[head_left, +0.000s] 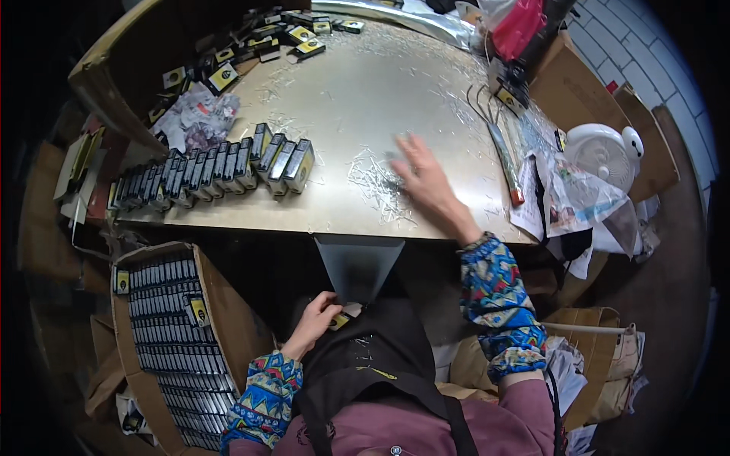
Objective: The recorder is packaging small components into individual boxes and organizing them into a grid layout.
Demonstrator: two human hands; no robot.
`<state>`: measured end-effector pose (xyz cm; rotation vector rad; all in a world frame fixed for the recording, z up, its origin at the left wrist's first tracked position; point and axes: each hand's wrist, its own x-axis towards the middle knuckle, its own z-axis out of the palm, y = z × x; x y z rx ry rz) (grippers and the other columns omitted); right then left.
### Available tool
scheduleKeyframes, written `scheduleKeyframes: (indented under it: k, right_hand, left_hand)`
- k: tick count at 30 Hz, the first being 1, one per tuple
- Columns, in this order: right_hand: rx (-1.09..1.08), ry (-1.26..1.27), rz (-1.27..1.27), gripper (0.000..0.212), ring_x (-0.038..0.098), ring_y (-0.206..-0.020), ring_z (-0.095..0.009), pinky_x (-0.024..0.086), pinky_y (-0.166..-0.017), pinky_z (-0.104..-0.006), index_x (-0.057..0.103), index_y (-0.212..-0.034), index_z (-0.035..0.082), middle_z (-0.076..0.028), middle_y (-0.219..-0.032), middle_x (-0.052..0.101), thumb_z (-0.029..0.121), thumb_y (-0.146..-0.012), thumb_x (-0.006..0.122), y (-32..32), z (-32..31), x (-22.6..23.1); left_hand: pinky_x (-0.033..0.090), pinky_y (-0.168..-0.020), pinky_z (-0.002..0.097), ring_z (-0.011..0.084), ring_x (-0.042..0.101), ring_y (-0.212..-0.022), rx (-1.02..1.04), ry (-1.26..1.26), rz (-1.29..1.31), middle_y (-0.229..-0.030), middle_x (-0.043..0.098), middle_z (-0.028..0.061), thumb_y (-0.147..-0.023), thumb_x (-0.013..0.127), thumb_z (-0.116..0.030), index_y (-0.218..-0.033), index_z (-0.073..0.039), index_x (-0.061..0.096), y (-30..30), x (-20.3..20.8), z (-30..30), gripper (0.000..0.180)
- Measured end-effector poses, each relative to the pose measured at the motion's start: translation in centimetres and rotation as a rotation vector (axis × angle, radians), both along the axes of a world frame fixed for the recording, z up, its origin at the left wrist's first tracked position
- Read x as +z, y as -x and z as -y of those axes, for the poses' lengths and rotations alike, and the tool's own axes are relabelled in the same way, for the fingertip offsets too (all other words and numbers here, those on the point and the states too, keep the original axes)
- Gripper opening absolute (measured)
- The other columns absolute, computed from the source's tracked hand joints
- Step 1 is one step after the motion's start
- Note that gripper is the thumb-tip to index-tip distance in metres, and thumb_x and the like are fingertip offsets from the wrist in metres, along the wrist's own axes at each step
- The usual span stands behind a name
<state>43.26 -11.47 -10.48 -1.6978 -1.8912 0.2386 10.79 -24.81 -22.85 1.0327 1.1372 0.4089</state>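
Low over my lap, my left hand (312, 325) is closed on a small black and yellow box (339, 321) whose pale flap stands up. Its fingers cover part of the box. My right hand (427, 182) is over the table beside a loose pile of small thin silvery pieces (372, 186), with thumb and fingers apart and slightly blurred. Nothing shows in that hand; whether its fingertips touch the table I cannot tell. To the left of the pile, a row of similar boxes (220, 171) stands along the table's near edge.
A carton (201, 281) packed with boxes stands lower left. More boxes (296, 38) lie heaped at the table's far left, near a crumpled plastic bag (199, 114). A red-ended tool (508, 163), plastic sheeting (585, 197) and a white fan (604, 156) are at the right.
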Motion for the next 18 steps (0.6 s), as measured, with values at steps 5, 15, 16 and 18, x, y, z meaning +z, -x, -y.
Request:
scheduleKeyframes:
  k: [5, 15, 16, 18]
  right_hand:
    - [0.098, -0.052, 0.248, 0.048, 0.036, -0.142, -0.039, 0.027, -0.117, -0.0513, 0.053, -0.141, 0.012, -0.021, -0.15, 0.043, 0.039, -0.1, 0.052, 7.7, 1.4, -1.6]
    - [0.076, -0.023, 0.132, 0.042, 0.055, -0.122, -0.039, 0.046, -0.101, -0.0435, 0.059, -0.13, 0.004, -0.021, -0.131, 0.058, 0.012, -0.089, 0.065, 12.8, 11.6, 2.5]
    - [0.094, -0.028, 0.011, 0.041, 0.057, -0.116, -0.037, 0.047, -0.097, -0.0418, 0.061, -0.128, 0.003, -0.02, -0.127, 0.061, 0.006, -0.087, 0.063, 12.1, 12.0, 3.4]
    - [0.141, -0.067, -0.198, 0.042, 0.062, -0.102, -0.031, 0.051, -0.087, -0.0368, 0.066, -0.119, 0.002, -0.016, -0.118, 0.066, -0.008, -0.08, 0.057, 11.1, 12.3, 4.3]
  left_hand:
    - [0.05, -0.071, 0.0255, 0.0102, 0.059, -0.086, 0.189, 0.266, 0.264, -0.098, 0.064, 0.002, -0.092, 0.059, -0.01, -0.112, -0.007, 0.06, -2.8, 1.3, 1.7, 0.02]
    - [0.046, -0.058, 0.0247, 0.0096, 0.056, -0.08, 0.461, 0.407, 0.284, -0.091, 0.058, 0.0003, -0.088, 0.056, -0.009, -0.107, -0.007, 0.06, -3.6, 2.4, 3.1, 0.019]
    - [0.044, -0.058, 0.0234, 0.0093, 0.056, -0.08, 0.458, 0.391, 0.321, -0.091, 0.058, 0.0, -0.088, 0.056, -0.008, -0.109, -0.006, 0.06, -3.7, 2.6, 3.1, 0.021]
    - [0.043, -0.059, 0.0223, 0.009, 0.055, -0.08, 0.456, 0.374, 0.329, -0.091, 0.058, -0.0001, -0.087, 0.056, -0.008, -0.108, -0.006, 0.06, -3.6, 2.3, 3.1, 0.021]
